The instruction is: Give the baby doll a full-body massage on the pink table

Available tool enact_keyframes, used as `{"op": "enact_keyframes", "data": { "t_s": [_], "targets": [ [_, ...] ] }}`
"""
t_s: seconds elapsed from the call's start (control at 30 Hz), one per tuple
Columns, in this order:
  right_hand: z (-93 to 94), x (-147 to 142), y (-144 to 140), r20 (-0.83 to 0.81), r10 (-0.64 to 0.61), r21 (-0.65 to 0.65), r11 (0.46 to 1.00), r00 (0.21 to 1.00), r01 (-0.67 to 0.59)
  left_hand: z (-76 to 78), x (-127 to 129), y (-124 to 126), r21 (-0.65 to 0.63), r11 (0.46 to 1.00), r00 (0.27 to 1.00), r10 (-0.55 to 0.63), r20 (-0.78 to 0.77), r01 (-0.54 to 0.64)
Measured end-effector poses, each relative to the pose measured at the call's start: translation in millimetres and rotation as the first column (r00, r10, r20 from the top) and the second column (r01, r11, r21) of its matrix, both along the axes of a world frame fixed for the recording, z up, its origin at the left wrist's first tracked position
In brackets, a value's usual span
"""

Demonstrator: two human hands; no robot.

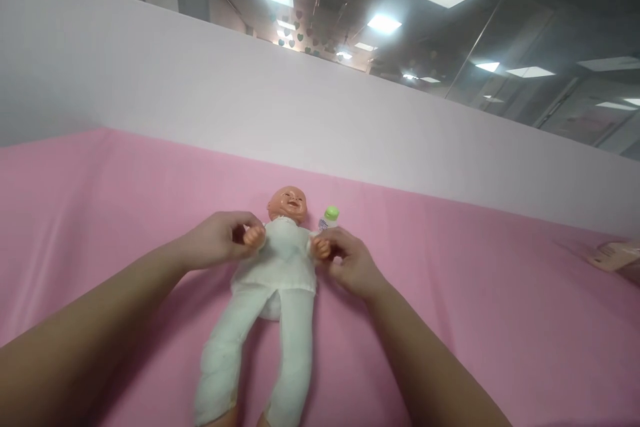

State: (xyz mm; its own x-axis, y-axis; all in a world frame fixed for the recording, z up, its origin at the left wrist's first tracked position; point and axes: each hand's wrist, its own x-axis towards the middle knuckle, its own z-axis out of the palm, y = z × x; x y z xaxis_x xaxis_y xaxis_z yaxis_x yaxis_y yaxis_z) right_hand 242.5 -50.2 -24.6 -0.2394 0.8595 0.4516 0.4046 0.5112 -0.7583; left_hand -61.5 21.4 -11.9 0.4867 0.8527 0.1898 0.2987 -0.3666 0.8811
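Observation:
A baby doll [280, 260] in a white top and white leggings lies on its back on the pink sheet, head toward the wall. My left hand [223, 238] is closed around the doll's arm on the left, with the doll's small fist showing past my fingertips. On the other side, my right hand [350, 260] pinches the doll's other arm by its fist. Both doll arms are bent up beside its chest. Just behind my right hand stands a small clear bottle with a green cap [331, 214], its lower part hidden by my hand.
Pink sheeting [450, 293] covers the surface, with a few creases. A white wall [300, 113] rises behind it, topped by glass reflecting ceiling lights. At the far right edge lies a skin-toned object [617, 255], perhaps another doll's part, cut off by the frame.

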Motion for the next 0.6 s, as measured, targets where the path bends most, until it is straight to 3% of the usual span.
{"op": "enact_keyframes", "data": {
  "t_s": [0.1,0.17,0.33,0.47,0.53,0.6],
  "targets": [
    [-0.3,-17,-9,0.272,0.131,0.042,0.988,0.953,-0.148,-0.4,6,-8,0.101,0.986,0.977,-0.114,-0.182,0.134],
    [-2.7,-20,-10,0.356,0.148,0.037,0.984,0.923,-0.172,-0.9,8,-8,0.135,0.974,0.957,-0.147,-0.249,0.185],
    [-5.0,-15,-6,0.315,0.138,0.039,0.987,0.939,-0.158,-4.6,10,-5,0.179,0.966,0.948,-0.129,-0.291,0.187],
    [-6.0,2,5,0.048,-0.041,-0.065,0.997,0.998,0.044,-14.3,7,4,0.194,0.979,0.976,0.104,-0.193,-0.066],
    [-9.9,17,15,-0.156,-0.177,-0.150,0.977,0.972,0.154,-20.7,0,14,0.154,0.956,0.957,0.269,-0.110,-0.250],
    [-16.5,35,27,-0.342,-0.289,-0.240,0.947,0.894,0.214,-27.8,-9,27,0.049,0.912,0.913,0.408,-0.010,-0.407]
  ]
}}
